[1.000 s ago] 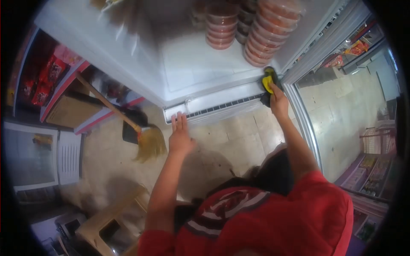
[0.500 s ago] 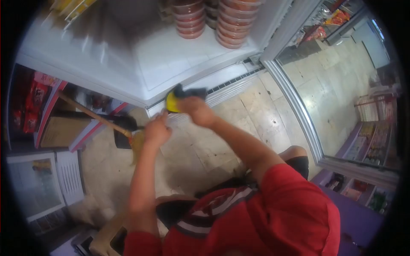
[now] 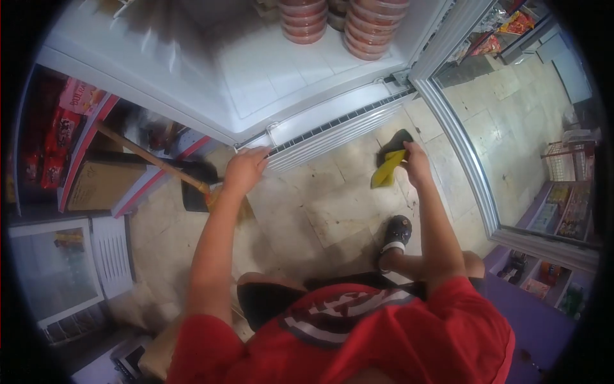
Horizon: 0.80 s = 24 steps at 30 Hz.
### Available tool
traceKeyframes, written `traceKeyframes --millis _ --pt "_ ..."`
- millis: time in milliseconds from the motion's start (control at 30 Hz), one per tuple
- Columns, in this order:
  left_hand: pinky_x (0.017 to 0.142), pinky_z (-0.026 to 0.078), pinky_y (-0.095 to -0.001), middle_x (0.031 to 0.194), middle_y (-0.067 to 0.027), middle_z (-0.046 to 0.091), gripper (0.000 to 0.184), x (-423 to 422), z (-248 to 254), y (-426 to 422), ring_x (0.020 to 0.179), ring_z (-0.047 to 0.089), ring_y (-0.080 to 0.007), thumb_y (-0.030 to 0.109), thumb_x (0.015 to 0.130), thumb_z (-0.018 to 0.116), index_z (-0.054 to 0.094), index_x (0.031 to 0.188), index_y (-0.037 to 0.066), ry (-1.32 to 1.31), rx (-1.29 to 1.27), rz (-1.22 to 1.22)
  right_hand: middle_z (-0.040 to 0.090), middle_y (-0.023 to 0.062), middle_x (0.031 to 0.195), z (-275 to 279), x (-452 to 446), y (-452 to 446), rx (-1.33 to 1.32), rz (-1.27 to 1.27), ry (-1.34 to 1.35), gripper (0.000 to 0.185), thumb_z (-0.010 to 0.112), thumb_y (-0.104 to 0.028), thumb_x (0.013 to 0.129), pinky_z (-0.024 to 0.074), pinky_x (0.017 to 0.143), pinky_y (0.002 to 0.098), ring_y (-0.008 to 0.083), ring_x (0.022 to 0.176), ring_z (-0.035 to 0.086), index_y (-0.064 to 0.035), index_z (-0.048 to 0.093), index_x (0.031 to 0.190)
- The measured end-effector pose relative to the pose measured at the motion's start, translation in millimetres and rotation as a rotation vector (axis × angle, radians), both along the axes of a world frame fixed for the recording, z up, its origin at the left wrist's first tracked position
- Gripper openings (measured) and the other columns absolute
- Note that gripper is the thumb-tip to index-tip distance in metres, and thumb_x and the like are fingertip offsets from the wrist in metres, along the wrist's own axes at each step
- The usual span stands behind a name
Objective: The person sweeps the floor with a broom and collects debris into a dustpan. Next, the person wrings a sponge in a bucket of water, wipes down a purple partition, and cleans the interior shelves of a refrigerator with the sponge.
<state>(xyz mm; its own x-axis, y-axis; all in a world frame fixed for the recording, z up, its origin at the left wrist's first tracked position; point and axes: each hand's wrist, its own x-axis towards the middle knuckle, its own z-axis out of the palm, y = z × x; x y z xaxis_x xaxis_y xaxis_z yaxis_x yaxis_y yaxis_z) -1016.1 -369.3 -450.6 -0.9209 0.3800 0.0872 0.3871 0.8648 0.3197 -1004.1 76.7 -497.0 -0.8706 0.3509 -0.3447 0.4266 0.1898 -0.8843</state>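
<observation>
My right hand (image 3: 418,165) is closed on a yellow and black cloth (image 3: 389,169), which hangs limp above the tiled floor, to the right of the fridge's vent grille. My left hand (image 3: 247,171) lies at the grille's left end with its fingers stretched over the corner. The slatted white grille (image 3: 342,131) runs along the bottom front of an opened white fridge (image 3: 275,77). Inside, stacks of lidded plastic tubs (image 3: 369,32) with reddish contents stand on the fridge floor.
A glass door with a metal frame (image 3: 457,144) swings out on the right. On the left, a wooden-handled broom (image 3: 153,160) leans by shelves with red packets (image 3: 61,137) and a cardboard box (image 3: 102,185). A small glass-front cooler (image 3: 57,269) stands lower left. My dark clog (image 3: 398,232) rests on the tiles.
My right hand has moved right with the cloth, away from the grille and over the floor. My left hand has shifted slightly up and right onto the grille's end.
</observation>
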Motion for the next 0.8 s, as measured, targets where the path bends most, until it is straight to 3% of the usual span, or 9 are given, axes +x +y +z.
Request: traceKeyframes --millis 33,100,167,300,367,500,533,667,800 --pt "0.081 0.049 -0.0354 0.109 -0.0035 0.064 0.032 0.2 0.2 0.8 0.097 0.059 -0.0257 0.022 0.084 0.060 0.062 0.116 0.017 0.007 0.003 0.002 0.063 0.0097 0.098 26.9 1.6 -2.2 -0.401 -0.111 -0.015 0.026 0.048 -0.023 0.090 0.0467 0.079 0.0361 0.0223 0.090 0.060 -0.0013 0.059 0.098" --pt "0.081 0.049 -0.0347 0.108 -0.0025 0.064 0.031 4.0 2.2 4.4 0.097 0.059 -0.0249 0.021 0.085 0.060 0.062 0.115 0.019 0.031 0.008 0.031 0.062 0.0098 0.108 78.3 9.1 -4.7 -0.795 -0.133 0.181 0.030 0.047 -0.026 0.092 0.0471 0.086 0.0369 0.0231 0.099 0.059 -0.0015 0.055 0.109" --pt "0.081 0.049 -0.0344 0.108 -0.0019 0.064 0.030 8.6 3.4 3.8 0.096 0.059 -0.0245 0.020 0.085 0.059 0.062 0.115 0.020 0.047 0.013 0.053 0.059 0.0123 0.115 142.1 21.7 -6.1 -1.106 0.091 0.401 0.032 0.048 -0.026 0.094 0.0461 0.090 0.0353 0.0244 0.105 0.057 -0.0016 0.053 0.114" --pt "0.080 0.049 -0.0336 0.109 0.0000 0.064 0.031 8.0 3.2 9.4 0.097 0.059 -0.0230 0.023 0.085 0.059 0.062 0.116 0.023 0.027 -0.005 0.093 0.054 0.0110 0.122 119.0 22.0 -26.0 -1.228 -0.171 0.772 0.038 0.046 -0.026 0.096 0.0432 0.093 0.0327 0.0223 0.111 0.052 -0.0008 0.046 0.124" --pt "0.080 0.049 -0.0329 0.110 0.0009 0.063 0.031 7.7 5.6 9.8 0.098 0.059 -0.0221 0.024 0.085 0.060 0.062 0.116 0.024 -0.006 -0.032 0.119 0.049 0.0069 0.127 64.7 7.4 -44.9 -1.027 0.191 0.497 0.044 0.046 -0.026 0.097 0.0388 0.098 0.0316 0.0197 0.115 0.047 -0.0015 0.039 0.132" --pt "0.079 0.050 -0.0350 0.109 0.0013 0.063 0.031 12.0 4.3 9.5 0.098 0.058 -0.0221 0.024 0.085 0.058 0.061 0.117 0.024 -0.025 -0.040 0.132 0.053 0.0087 0.119 34.2 31.1 -133.7 -1.019 0.102 0.071 0.041 0.046 -0.026 0.096 0.0422 0.093 0.0305 0.0187 0.107 0.053 -0.0016 0.043 0.129" --pt "0.078 0.050 -0.0362 0.109 0.0012 0.063 0.031 9.9 5.1 10.7 0.099 0.058 -0.0223 0.024 0.086 0.058 0.060 0.117 0.024 -0.013 -0.030 0.130 0.053 0.0087 0.119 36.9 36.1 -132.7 -1.022 0.104 0.071 0.041 0.046 -0.026 0.096 0.0422 0.093 0.0305 0.0187 0.107 0.053 -0.0016 0.043 0.129" --pt "0.078 0.050 -0.0365 0.110 0.0014 0.063 0.031 13.2 6.7 14.3 0.099 0.058 -0.0219 0.025 0.086 0.057 0.060 0.117 0.024 -0.008 -0.032 0.170 0.060 0.0108 0.105 64.0 45.6 -105.4 -1.551 0.029 -0.103 0.028 0.052 -0.021 0.092 0.0445 0.088 0.0308 0.0210 0.095 0.059 -0.0035 0.055 0.114" --pt "0.078 0.050 -0.0333 0.112 0.0011 0.063 0.031 14.2 5.2 16.2 0.096 0.060 -0.0218 0.022 0.085 0.059 0.062 0.116 0.025 -0.011 -0.054 0.198 0.060 0.0087 0.094 70.7 29.4 -47.4 -1.457 0.189 0.006 0.018 0.055 -0.019 0.085 0.0449 0.081 0.0322 0.0202 0.093 0.058 -0.0068 0.058 0.099"
